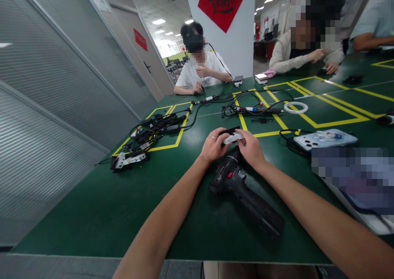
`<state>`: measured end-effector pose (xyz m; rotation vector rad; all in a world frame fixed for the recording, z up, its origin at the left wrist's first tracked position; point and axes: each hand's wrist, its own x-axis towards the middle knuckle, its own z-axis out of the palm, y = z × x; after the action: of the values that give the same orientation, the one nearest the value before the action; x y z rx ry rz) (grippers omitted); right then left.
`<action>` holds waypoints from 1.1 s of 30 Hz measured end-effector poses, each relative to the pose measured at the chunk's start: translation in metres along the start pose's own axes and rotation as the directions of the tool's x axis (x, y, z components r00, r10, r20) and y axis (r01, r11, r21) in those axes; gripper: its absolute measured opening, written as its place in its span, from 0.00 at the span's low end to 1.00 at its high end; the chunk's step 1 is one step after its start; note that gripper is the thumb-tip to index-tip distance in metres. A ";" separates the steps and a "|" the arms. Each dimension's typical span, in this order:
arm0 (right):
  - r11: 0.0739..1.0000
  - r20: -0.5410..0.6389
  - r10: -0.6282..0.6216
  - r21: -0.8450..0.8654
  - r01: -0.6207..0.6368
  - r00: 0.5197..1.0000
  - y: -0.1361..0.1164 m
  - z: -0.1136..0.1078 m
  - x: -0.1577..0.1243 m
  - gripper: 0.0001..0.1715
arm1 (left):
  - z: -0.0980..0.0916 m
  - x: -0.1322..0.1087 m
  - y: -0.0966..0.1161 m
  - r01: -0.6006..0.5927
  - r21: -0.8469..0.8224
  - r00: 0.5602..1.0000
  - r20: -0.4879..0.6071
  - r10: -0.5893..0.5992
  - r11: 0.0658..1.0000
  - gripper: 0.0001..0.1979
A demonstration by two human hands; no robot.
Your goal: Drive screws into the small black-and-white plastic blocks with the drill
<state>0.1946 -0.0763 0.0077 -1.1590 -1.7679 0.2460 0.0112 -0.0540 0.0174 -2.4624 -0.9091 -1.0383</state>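
The person's left hand (214,145) and right hand (250,148) together pinch a small black-and-white part (233,138) just beyond the far end of the drill (244,195) on the green table (172,213), where a loosened grip could drop it against the drill.

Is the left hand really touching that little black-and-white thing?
Touching. The head view shows the left hand gripping one end of the black-and-white piece, no gap between.
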 end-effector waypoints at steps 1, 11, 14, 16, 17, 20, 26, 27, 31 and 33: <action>1.000 0.009 -0.008 0.009 0.008 1.000 0.001 0.001 0.000 0.22 | -0.001 0.000 0.000 -0.008 -0.011 1.000 -0.005 0.008 1.000 0.21; 0.990 -0.087 -0.043 0.128 0.054 0.995 -0.006 -0.006 0.000 0.15 | -0.036 -0.001 -0.027 0.264 0.052 0.964 0.016 -0.265 0.963 0.23; 0.990 -0.127 0.020 0.138 -0.002 0.992 -0.007 -0.007 0.000 0.16 | -0.066 -0.017 -0.037 0.447 0.078 0.895 -0.032 -0.446 0.891 0.21; 0.992 -0.121 0.051 0.120 -0.036 0.991 -0.007 -0.005 0.000 0.16 | -0.094 -0.039 -0.040 0.585 0.070 0.811 -0.081 -0.580 0.808 0.20; 0.993 -0.116 0.060 0.107 -0.048 0.991 -0.008 -0.004 0.000 0.16 | -0.110 -0.054 -0.039 0.664 0.070 0.747 -0.102 -0.657 0.744 0.20; 0.996 -0.106 0.058 0.068 -0.051 0.993 -0.011 0.000 -0.003 0.16 | -0.159 -0.109 -0.030 0.864 0.139 0.500 -0.130 -0.856 0.484 0.24; 0.999 -0.048 -0.025 0.037 0.027 0.999 -0.023 0.005 -0.011 0.11 | -0.223 -0.204 0.002 0.919 0.389 0.156 -0.193 -0.969 0.071 0.35; 0.998 -0.035 -0.042 0.039 0.043 0.999 -0.024 0.004 -0.012 0.11 | -0.227 -0.209 0.007 0.913 0.405 0.150 -0.204 -0.967 0.056 0.34; 0.995 0.001 -0.091 0.047 0.091 0.996 -0.033 -0.001 -0.014 0.09 | -0.230 -0.199 0.028 0.902 0.428 0.182 -0.270 -0.946 0.051 0.33; 0.991 0.019 -0.122 0.056 0.121 0.992 -0.040 -0.004 -0.016 0.09 | -0.230 -0.180 0.039 0.879 0.460 0.302 -0.333 -0.893 0.126 0.32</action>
<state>0.1757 -0.1115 0.0244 -1.0091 -1.8334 0.2335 -0.1799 -0.2768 0.0425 -1.1890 -2.4533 -0.7483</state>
